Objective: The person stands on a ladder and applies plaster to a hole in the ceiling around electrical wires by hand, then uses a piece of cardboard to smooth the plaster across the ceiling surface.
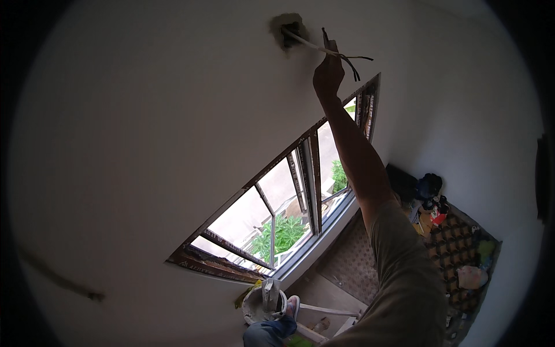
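A white cable comes out of a rough, dark hole cut in the pale wall at the top. My right hand reaches far up to it, fingers closed around the cable just short of its end. Past the grip, several dark wire ends fan out to the right. A thin dark piece sticks up above the fingers; I cannot make out whether it is a wire or a tool. Backlight leaves the fingers in shadow. My left hand is out of the picture.
Below the arm is an open, brown-framed window with plants outside. At the bottom, a bucket with a grey tool in it stands beside my jeans-clad leg and white bars. Bags and clutter lie on patterned flooring at right.
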{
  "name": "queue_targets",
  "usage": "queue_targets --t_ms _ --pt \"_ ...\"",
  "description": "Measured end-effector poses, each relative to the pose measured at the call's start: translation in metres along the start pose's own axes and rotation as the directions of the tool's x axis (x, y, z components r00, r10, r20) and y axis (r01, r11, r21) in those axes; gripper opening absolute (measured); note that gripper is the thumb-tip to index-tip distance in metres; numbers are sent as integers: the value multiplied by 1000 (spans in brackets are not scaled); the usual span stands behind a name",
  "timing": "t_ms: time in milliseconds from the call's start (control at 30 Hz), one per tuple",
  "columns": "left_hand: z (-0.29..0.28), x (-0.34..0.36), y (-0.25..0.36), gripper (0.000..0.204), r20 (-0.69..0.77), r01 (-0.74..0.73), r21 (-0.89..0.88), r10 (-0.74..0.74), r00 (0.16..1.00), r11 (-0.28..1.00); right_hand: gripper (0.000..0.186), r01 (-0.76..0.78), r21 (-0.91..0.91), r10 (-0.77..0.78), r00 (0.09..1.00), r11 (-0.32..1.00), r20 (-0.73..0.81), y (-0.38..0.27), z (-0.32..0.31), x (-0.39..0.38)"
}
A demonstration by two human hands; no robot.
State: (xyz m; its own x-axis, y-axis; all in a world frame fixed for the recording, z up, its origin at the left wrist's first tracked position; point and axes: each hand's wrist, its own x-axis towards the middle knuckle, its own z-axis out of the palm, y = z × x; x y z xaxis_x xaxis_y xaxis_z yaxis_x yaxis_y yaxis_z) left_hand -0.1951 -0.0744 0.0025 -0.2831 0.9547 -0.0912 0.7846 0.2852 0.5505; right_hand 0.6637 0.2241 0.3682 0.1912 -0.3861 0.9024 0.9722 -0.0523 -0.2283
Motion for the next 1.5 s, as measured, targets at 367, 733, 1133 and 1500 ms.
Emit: queue_targets --t_ms 367,733,1133,1500 --pt "71 -5 178 51 265 -63 224 2 964 973 52 294 400 -384 908 868 166 5 43 56" --pt "79 -6 200 55 349 -115 254 20 937 960 59 140 198 -213 881 970 423 17 5 -18" --pt "79 -8 204 61 341 -107 273 8 940 956 54 318 158 -354 863 935 362 10 2 -16" --pt "76 -9 199 65 336 -97 298 -10 942 950 64 238 216 -313 830 947 460 -2 -8 -14"
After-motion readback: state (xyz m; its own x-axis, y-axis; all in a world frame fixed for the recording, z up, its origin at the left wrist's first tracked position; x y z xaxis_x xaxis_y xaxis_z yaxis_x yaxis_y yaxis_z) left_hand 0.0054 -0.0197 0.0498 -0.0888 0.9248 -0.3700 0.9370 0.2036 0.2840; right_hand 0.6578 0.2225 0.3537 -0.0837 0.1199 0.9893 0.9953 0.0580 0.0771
